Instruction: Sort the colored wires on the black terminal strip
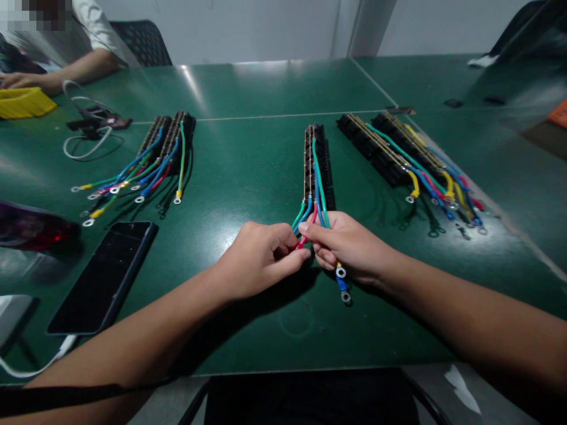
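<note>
A long black terminal block (309, 156) with brass-coloured strips lies in the middle of the green table, its coloured wires pointing toward me. My left hand (266, 255) is closed, thumb and forefinger pinching the end of a red wire (303, 241). Just right of it, my right hand (342, 239) is wrapped round green and blue wires (322, 203) from the same block. Below that hand hang ring terminals (341, 272), one with a yellow sleeve and one with a blue sleeve. The red wire's tip is hidden by my left fingers.
Wired terminal blocks lie at left (176, 139) and right (376, 147). A phone (104, 277) on a charging cable, a dark red bottle (35, 227) and tangled cables (95, 121) occupy the left side. Across the table, a person's arm (82, 68) rests near a yellow tray (26, 103).
</note>
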The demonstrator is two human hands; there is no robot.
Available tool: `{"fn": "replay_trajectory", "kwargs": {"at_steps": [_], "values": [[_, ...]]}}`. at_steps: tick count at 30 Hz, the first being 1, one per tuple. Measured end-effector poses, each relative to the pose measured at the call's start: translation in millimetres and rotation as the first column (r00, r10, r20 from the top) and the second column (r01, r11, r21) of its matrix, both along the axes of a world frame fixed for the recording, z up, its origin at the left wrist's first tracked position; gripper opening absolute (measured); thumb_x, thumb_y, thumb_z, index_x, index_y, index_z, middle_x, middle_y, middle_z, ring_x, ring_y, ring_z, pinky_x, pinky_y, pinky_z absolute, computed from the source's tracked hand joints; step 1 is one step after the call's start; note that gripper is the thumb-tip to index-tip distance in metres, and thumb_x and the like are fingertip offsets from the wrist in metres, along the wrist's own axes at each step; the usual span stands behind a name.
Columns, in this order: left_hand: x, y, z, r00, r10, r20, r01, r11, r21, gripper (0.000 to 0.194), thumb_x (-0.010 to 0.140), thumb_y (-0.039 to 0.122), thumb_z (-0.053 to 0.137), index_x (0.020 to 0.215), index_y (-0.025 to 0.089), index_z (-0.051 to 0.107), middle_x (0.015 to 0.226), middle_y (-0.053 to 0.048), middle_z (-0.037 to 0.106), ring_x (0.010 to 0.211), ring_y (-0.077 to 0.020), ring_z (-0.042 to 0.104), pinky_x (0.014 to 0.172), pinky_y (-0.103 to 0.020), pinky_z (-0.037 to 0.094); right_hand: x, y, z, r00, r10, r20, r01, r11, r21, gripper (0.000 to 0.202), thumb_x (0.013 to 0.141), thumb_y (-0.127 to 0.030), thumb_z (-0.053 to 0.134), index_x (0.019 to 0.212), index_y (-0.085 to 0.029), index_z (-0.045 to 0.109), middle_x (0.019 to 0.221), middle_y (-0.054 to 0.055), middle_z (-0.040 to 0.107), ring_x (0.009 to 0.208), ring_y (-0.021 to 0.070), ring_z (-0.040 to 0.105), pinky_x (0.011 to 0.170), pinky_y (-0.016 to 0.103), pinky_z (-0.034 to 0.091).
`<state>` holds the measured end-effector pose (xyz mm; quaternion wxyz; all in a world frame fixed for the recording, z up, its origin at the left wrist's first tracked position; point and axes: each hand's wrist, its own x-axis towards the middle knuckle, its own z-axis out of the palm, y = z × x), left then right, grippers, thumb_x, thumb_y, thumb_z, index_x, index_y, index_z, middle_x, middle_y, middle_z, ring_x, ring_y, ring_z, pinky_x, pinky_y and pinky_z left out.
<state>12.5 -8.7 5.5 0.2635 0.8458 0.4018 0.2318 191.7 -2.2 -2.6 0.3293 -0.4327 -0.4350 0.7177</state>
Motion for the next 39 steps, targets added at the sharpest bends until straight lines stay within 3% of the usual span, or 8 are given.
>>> {"fn": "replay_trajectory", "kwargs": {"at_steps": [4,14,23,28,33,39], "values": [[-0.5,-0.7,0.5,1.0,-0.006,0.001,0.006,1.0,-0.018,0.023,0.083,0.033,0.067,0.071,0.014,0.064,0.054,0.005,0.06,0.045,-0.0044,0.05,0.046,-0.016,0.03,-0.1,-0.3,0.2,1.0,0.008,0.009,-0.008,1.0,0.012,0.024,0.092,-0.023,0.057,0.071,-0.017,0.049,0.042,-0.01,0.04,0.03,0.0026,0.033,0.032,0.014,0.03],[-0.4,2.0,2.8,0.996,-0.035,-0.083,0.038,0.999,0.037,0.024,0.09,0.022,0.053,0.069,0.013,0.06,0.054,0.003,0.06,0.045,-0.0055,0.048,0.048,-0.019,0.028,0.6,0.1,1.1,1.0,0.005,0.019,-0.004,1.0,-0.025,0.024,0.091,-0.025,0.059,0.071,-0.017,0.049,0.039,-0.01,0.039,0.031,0.0028,0.03,0.033,0.014,0.03],[-1.2,-1.9,3.4,1.0,-0.027,-0.009,0.027,1.0,0.0,0.023,0.082,0.035,0.067,0.073,0.014,0.064,0.052,0.005,0.059,0.042,-0.0044,0.047,0.044,-0.016,0.029,1.0,-0.9,1.5,1.0,0.011,0.02,-0.01,1.0,-0.003,0.024,0.091,-0.026,0.058,0.07,-0.017,0.049,0.039,-0.01,0.04,0.031,0.0035,0.033,0.033,0.014,0.03],[-1.1,-1.0,3.7,0.999,-0.028,-0.04,0.031,0.996,0.079,0.02,0.087,0.024,0.057,0.071,0.014,0.062,0.053,0.004,0.059,0.044,-0.0052,0.047,0.047,-0.017,0.029,1.0,-0.9,1.1,1.0,0.005,0.007,-0.005,1.0,-0.016,0.026,0.086,-0.031,0.065,0.07,-0.017,0.05,0.039,-0.01,0.04,0.031,0.0033,0.032,0.033,0.015,0.029],[-1.5,-0.9,4.2,0.996,-0.029,-0.087,0.035,0.996,0.076,0.027,0.092,0.025,0.05,0.069,0.014,0.059,0.052,0.003,0.058,0.044,-0.0066,0.047,0.047,-0.019,0.028,0.7,-1.1,2.3,1.0,0.0,-0.005,0.0,0.999,-0.037,0.028,0.084,-0.032,0.068,0.07,-0.017,0.049,0.04,-0.01,0.04,0.031,0.0029,0.031,0.033,0.015,0.028],[-2.1,0.1,2.5,0.999,-0.009,-0.052,0.014,0.996,0.089,0.021,0.089,0.025,0.056,0.072,0.014,0.062,0.053,0.004,0.06,0.044,-0.0054,0.047,0.048,-0.018,0.029,0.9,-1.5,2.1,1.0,-0.01,0.002,0.01,1.0,-0.03,0.027,0.084,-0.032,0.069,0.072,-0.017,0.049,0.042,-0.01,0.041,0.033,0.003,0.033,0.034,0.015,0.028]]}}
